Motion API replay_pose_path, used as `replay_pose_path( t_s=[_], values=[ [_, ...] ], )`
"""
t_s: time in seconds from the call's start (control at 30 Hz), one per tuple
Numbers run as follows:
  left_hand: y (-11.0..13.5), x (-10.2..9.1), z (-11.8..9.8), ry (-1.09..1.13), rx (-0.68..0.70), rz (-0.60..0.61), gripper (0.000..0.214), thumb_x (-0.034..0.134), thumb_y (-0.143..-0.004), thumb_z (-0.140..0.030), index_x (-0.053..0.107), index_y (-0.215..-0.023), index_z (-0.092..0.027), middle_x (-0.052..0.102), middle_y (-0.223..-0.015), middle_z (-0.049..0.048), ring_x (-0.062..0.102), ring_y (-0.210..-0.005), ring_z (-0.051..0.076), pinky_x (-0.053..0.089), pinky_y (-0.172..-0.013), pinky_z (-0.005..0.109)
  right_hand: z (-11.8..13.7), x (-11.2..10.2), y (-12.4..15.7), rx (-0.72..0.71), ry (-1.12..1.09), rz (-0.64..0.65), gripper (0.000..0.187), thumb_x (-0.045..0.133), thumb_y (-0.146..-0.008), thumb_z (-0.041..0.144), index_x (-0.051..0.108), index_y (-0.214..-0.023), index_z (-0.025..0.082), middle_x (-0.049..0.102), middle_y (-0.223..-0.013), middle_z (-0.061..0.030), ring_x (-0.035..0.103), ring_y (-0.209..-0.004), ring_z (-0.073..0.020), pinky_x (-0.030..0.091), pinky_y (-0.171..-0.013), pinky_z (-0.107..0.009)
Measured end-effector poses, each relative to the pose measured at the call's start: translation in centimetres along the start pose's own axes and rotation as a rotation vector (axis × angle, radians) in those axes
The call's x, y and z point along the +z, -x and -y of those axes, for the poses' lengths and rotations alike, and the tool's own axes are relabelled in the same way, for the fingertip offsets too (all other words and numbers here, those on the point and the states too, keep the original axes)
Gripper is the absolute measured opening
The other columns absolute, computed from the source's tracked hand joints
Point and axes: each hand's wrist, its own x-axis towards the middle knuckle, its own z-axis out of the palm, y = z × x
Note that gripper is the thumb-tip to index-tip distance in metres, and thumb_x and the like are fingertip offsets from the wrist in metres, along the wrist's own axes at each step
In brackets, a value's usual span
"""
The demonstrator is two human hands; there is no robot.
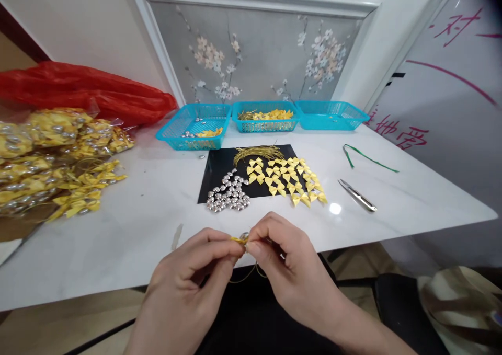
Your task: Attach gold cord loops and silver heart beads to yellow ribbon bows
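Observation:
My left hand (196, 271) and my right hand (286, 261) meet at the table's near edge, fingertips pinched together on a small yellow ribbon bow with a silver bead (241, 238). A thin gold thread (247, 275) loops down from it below my fingers. Beyond my hands lies a black mat (219, 162) carrying a pile of silver beads (229, 193), several yellow bows (288, 180) and a bundle of gold threads (257, 152).
Three turquoise baskets (196, 126) (264, 116) (331, 114) stand at the back of the white table (149, 224). Bags of finished yellow bows (50, 151) and a red plastic bag (86, 88) fill the left. Small scissors (357, 195) and a green cord (366, 158) lie at right.

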Motion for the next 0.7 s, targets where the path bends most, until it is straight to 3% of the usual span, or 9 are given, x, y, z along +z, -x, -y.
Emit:
replay_pose_path(
  t_s=[0.1, 0.23, 0.3, 0.43, 0.57, 0.7],
  values=[
    [0.1, 0.1, 0.5, 0.055, -0.02, -0.026, 0.02, 0.068, -0.082, -0.016, 0.079, -0.075, -0.031, 0.074, -0.081, -0.0013, 0.07, -0.073, 0.016, 0.054, -0.065, 0.019, -0.3, 0.6, 0.5, -0.025, 0.034, -0.036, 0.014, 0.053, -0.097, 0.012, 0.06, -0.087, 0.019, 0.057, -0.084, -0.0016, 0.056, -0.073, -0.0138, 0.046, -0.063, -0.025],
    [0.9, 0.1, 2.2, 0.298, -0.208, 0.006, 0.014, 0.07, -0.086, -0.028, 0.084, -0.09, -0.03, 0.074, -0.113, 0.0052, 0.07, -0.106, 0.024, 0.057, -0.083, 0.023, -0.8, 1.6, 1.1, -0.125, 0.085, -0.09, 0.015, 0.05, -0.097, 0.011, 0.063, -0.093, 0.018, 0.06, -0.089, -0.0056, 0.06, -0.078, -0.0168, 0.052, -0.068, -0.029],
    [1.1, 0.1, 2.5, 0.44, -0.304, 0.012, 0.015, 0.069, -0.089, -0.033, 0.083, -0.093, -0.029, 0.072, -0.121, 0.0056, 0.068, -0.11, 0.024, 0.055, -0.089, 0.024, -0.8, 1.8, 1.2, -0.173, 0.071, -0.115, 0.017, 0.05, -0.097, 0.01, 0.065, -0.096, 0.018, 0.061, -0.091, -0.0066, 0.061, -0.079, -0.0171, 0.054, -0.069, -0.03],
    [0.7, 0.3, 1.7, 0.61, -0.368, 0.069, 0.011, 0.075, -0.085, -0.036, 0.084, -0.085, -0.028, 0.074, -0.101, 0.0028, 0.068, -0.097, 0.018, 0.054, -0.084, 0.018, -0.1, 1.0, 1.0, -0.144, -0.062, -0.003, 0.021, 0.053, -0.096, 0.007, 0.07, -0.099, 0.019, 0.063, -0.091, -0.0053, 0.061, -0.081, -0.015, 0.055, -0.072, -0.026],
    [0.2, 0.3, 1.5, 0.56, -0.36, 0.04, 0.01, 0.078, -0.081, -0.034, 0.083, -0.078, -0.026, 0.071, -0.089, 0.001, 0.066, -0.087, 0.015, 0.055, -0.077, 0.016, 0.3, -0.8, 0.9, -0.023, -0.103, 0.137, 0.026, 0.052, -0.099, 0.011, 0.074, -0.106, 0.023, 0.062, -0.088, -0.0014, 0.059, -0.072, -0.0111, 0.052, -0.066, -0.023],
    [0.1, 0.5, 2.2, 0.352, -0.262, -0.013, 0.01, 0.076, -0.08, -0.035, 0.082, -0.08, -0.026, 0.074, -0.094, 0.002, 0.07, -0.082, 0.016, 0.057, -0.07, 0.017, 0.2, -1.6, 1.1, -0.035, -0.089, 0.036, 0.037, 0.047, -0.101, 0.01, 0.063, -0.129, 0.03, 0.063, -0.088, 0.0024, 0.059, -0.064, -0.0072, 0.051, -0.063, -0.02]
  ],
)
